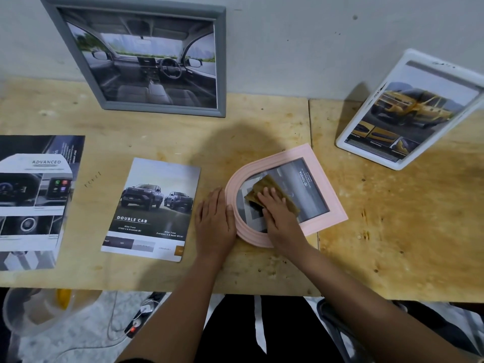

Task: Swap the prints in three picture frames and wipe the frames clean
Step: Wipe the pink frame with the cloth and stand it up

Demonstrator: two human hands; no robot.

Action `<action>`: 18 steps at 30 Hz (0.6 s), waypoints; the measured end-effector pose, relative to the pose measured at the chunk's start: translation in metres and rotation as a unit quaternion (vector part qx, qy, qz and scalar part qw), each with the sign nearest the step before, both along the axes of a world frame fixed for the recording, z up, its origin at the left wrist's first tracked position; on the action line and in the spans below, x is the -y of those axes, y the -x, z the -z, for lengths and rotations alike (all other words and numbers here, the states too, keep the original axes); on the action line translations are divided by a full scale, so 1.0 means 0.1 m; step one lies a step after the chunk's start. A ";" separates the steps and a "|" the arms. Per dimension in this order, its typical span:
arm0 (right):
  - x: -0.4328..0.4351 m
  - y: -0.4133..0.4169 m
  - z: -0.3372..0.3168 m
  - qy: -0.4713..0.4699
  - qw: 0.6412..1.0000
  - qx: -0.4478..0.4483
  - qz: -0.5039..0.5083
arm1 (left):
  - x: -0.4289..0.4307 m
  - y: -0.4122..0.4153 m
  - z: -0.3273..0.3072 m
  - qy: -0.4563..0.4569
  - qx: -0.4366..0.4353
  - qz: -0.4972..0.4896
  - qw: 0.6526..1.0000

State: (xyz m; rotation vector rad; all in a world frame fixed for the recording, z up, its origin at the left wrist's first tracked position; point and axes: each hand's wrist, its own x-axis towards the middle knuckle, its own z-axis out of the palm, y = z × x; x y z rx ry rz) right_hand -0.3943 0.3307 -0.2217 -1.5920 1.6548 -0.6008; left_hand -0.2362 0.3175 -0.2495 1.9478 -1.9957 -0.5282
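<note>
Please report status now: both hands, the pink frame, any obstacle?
Left hand flat, steadying pink frame edge. Right hand presses brown cloth on its glass. No obstacle on the frame.

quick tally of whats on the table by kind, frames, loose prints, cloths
picture frames: 3 - grey frame, white frame, pink frame
loose prints: 2 - double cab print, advanced print
cloths: 1 - brown cloth
total: 6
</note>
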 end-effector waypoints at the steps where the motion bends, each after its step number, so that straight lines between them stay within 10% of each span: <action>1: 0.00 0.04 0.00 -0.005 0.999 -0.010 -0.036 | 0.00 0.00 0.00 0.003 0.000 -0.001 1.000; 18: 0.10 0.13 0.11 0.039 0.960 -0.218 -0.170 | -0.01 0.01 -0.02 0.006 -0.011 -0.004 1.000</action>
